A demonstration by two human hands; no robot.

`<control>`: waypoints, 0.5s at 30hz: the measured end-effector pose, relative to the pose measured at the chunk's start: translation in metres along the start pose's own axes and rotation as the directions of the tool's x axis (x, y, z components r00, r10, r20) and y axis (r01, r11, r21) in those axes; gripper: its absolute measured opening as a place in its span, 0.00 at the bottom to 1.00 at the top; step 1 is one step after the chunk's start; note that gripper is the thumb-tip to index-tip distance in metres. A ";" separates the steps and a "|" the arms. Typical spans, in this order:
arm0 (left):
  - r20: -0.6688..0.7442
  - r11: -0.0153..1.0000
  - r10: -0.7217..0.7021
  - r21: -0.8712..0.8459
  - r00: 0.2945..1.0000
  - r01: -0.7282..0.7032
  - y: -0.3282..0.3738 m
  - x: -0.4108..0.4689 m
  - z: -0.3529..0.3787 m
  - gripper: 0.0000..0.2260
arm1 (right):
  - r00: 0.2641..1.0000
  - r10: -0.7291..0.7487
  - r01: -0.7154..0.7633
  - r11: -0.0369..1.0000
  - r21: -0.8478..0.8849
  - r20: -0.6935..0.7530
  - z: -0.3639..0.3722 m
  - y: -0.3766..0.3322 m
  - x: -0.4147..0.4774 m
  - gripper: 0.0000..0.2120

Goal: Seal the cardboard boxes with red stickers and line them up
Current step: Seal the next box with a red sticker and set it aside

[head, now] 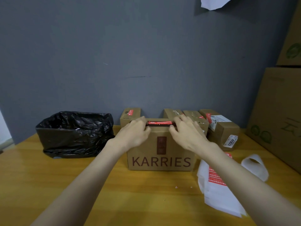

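Observation:
A cardboard box (pixel 161 154) printed KARRIES stands upright in the middle of the wooden table. A red sticker (pixel 160 122) lies stretched along its top edge, over a dark gap. My left hand (pixel 134 132) pinches the sticker's left end at the box top. My right hand (pixel 187 131) pinches its right end, thumb in front and fingers over the top. Behind stand several smaller boxes bearing red stickers: one at the back left (pixel 130 116), the others in a row at the back right (pixel 223 128). Sticker sheets (pixel 216 178) lie under my right forearm.
A bin lined with a black bag (pixel 75 134) stands on the table's left. A curled white backing strip (pixel 254 165) lies at the right. Large cartons (pixel 276 111) are stacked along the right edge. A grey wall closes the back.

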State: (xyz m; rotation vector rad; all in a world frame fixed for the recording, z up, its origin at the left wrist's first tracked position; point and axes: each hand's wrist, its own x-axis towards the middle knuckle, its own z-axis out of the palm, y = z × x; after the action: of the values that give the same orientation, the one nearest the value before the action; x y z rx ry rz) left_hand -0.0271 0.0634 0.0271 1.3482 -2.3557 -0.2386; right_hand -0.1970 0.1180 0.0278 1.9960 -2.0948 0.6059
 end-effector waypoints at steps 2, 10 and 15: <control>-0.006 0.996 0.008 0.083 1.000 -0.007 0.004 0.005 0.000 0.18 | 0.999 -0.013 0.014 0.999 -0.044 0.039 0.001 -0.002 0.003 0.21; 0.026 0.990 0.004 0.143 1.000 -0.008 -0.005 0.011 0.002 0.23 | 0.998 0.055 -0.052 0.996 -0.069 0.040 0.002 0.003 0.008 0.23; 0.045 0.999 0.033 0.011 0.998 -0.034 -0.024 0.006 0.000 0.23 | 0.998 -0.017 0.017 1.000 0.005 0.061 0.000 0.014 0.000 0.21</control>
State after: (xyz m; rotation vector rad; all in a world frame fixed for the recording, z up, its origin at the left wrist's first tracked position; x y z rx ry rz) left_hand -0.0114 0.0457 0.0209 1.3212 -2.4183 -0.2480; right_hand -0.2104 0.1180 0.0255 2.0577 -2.1106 0.5539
